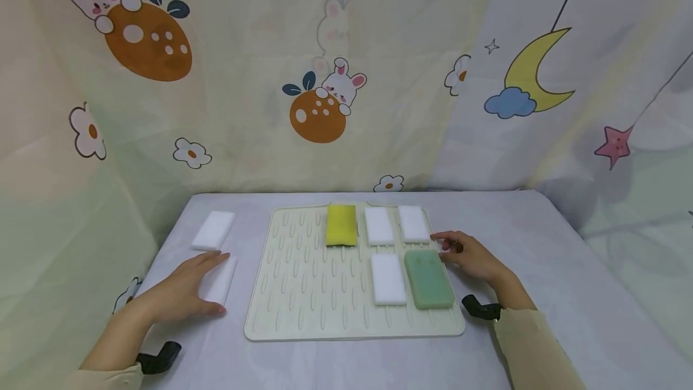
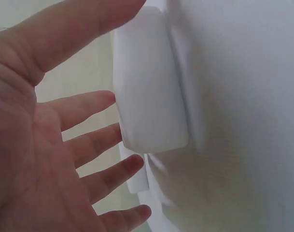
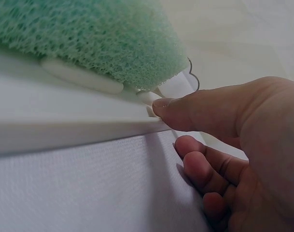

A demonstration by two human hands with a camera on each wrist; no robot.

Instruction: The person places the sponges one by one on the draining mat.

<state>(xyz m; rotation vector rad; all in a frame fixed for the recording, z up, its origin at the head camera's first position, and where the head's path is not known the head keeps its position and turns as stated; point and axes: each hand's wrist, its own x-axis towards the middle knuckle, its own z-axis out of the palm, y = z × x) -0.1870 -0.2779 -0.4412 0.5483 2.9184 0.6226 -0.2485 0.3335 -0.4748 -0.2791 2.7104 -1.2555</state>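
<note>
A cream ribbed mat (image 1: 303, 294) lies on the grey tablecloth. It carries a yellow sponge (image 1: 341, 224), three white sponges (image 1: 378, 225) (image 1: 414, 224) (image 1: 387, 278) and a green sponge (image 1: 429, 278). Left of the mat, my left hand (image 1: 208, 281) hovers flat with spread fingers over a white sponge (image 1: 223, 281). In the left wrist view this hand (image 2: 108, 96) shows an empty palm beside that sponge (image 2: 151, 87). My right hand (image 1: 446, 245) rests at the mat's right edge by the green sponge (image 3: 89, 38). Its thumb (image 3: 195, 108) touches the mat's rim (image 3: 64, 125), with the other fingers loosely curled on the cloth.
Another white sponge (image 1: 213, 230) lies farther back on the left, off the mat. Printed curtains (image 1: 325, 77) close in the table at the back and on both sides. The mat's left half holds nothing. Black wrist mounts (image 1: 159, 357) (image 1: 482, 309) sit near the front edge.
</note>
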